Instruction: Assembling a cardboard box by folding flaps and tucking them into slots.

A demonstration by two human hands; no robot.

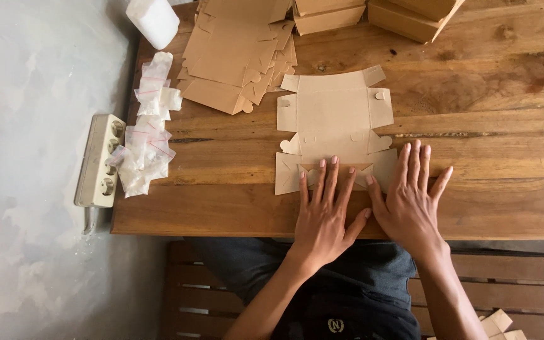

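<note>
On wooden table (505, 126), left hand (325, 217), right hand (410, 201), flat open grip pressing cardboard box blank (332, 119)

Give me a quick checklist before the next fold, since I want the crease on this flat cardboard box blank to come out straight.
1. Flat box blank lies square on the wooden table: ok.
2. Left hand presses the blank's near edge, fingers spread flat: ok.
3. Right hand lies flat at the blank's near right corner, mostly on the table: ok.
4. Stack of unfolded blanks sits clear of the working blank: ok.
5. Small white bags at the table's left edge stay out of the way: ok.
6. Crease line under the fingers is straight: cannot tell, the hands cover it.
</note>
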